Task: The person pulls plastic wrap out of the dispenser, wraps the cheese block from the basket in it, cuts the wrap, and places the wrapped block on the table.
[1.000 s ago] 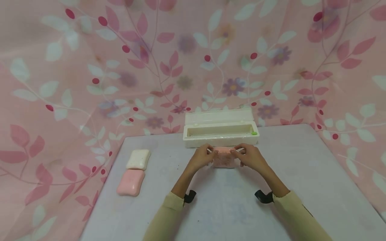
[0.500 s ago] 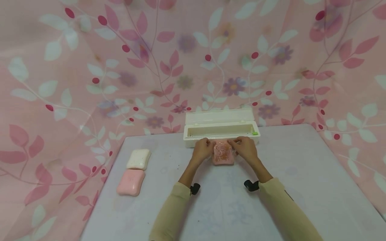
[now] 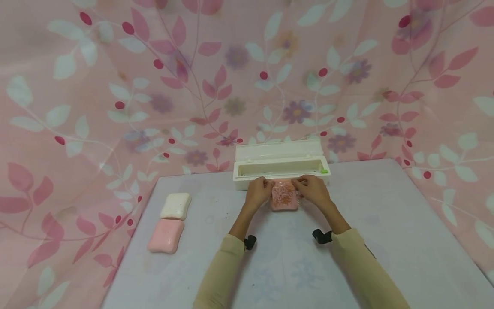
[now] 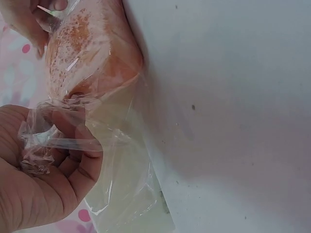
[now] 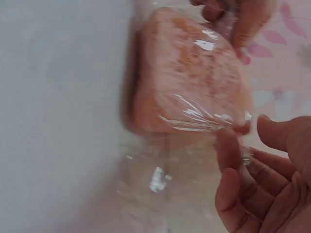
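A pink bar of soap with orange-brown marks on its face stands at the middle of the table, in front of the white box. Clear plastic film covers it and trails off at its sides. My left hand, fingers curled, grips a bunched end of the film beside the soap's left side. At the opposite side, my right hand holds film with bent fingers touching the soap's corner; the thumb stands a little apart from the index finger. The soap's far face is hidden.
The long white box, its lid raised, stands at the table's back edge with a green piece at its right end. At the left lie a white soap bar and a pink soap bar, end to end.
A second ago the soap lay wider and lower in view; it has since turned, showing its marked face. Both hands moved slightly away from me and the forearms drew closer together. Little differs over the last half second.
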Available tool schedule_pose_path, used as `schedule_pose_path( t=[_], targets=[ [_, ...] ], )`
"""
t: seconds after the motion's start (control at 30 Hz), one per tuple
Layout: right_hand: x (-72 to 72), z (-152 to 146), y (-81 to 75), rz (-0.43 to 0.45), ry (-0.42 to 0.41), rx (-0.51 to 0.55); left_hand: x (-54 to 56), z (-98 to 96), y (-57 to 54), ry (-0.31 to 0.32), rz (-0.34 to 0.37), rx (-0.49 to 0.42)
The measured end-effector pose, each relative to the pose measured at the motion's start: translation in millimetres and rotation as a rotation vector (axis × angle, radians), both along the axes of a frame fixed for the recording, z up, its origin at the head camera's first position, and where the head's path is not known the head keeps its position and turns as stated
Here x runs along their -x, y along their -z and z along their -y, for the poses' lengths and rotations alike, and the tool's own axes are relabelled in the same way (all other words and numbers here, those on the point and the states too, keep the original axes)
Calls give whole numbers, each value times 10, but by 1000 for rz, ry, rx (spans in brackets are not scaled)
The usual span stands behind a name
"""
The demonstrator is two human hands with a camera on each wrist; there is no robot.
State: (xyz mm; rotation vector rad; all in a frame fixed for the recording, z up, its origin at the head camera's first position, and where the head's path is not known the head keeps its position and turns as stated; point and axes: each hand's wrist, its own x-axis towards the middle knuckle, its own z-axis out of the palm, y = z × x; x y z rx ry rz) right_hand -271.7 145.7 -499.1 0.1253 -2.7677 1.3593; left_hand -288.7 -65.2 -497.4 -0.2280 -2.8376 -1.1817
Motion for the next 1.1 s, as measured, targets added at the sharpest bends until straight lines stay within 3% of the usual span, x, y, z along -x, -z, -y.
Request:
schedule_pose_path(
  t=[0.1, 0.17, 0.27, 0.37, 0.57, 0.8, 1.1],
  targets=[
    [-70, -108, -124, -39, -5, -21, -4, 36, -7, 11, -3, 12],
    [-97, -213, -169, -120, 35, -49, -8, 38, -12, 19, -3, 14],
    [-91, -383, -165, -270, 102, -124, -14, 38, -18, 15, 3, 24],
    [-48, -537, -110, -341, 156, -199, -20, 38, -22, 4, 8, 44],
    [60, -719, 9, -275, 139, -219, -27, 37, -32, -9, 26, 49],
    [144, -814, 222, -217, 126, -59, -30, 41, -32, -6, 46, 56],
    [261, -844, 422, -303, 177, 110, -33, 73, -21, -7, 48, 52]
  ],
)
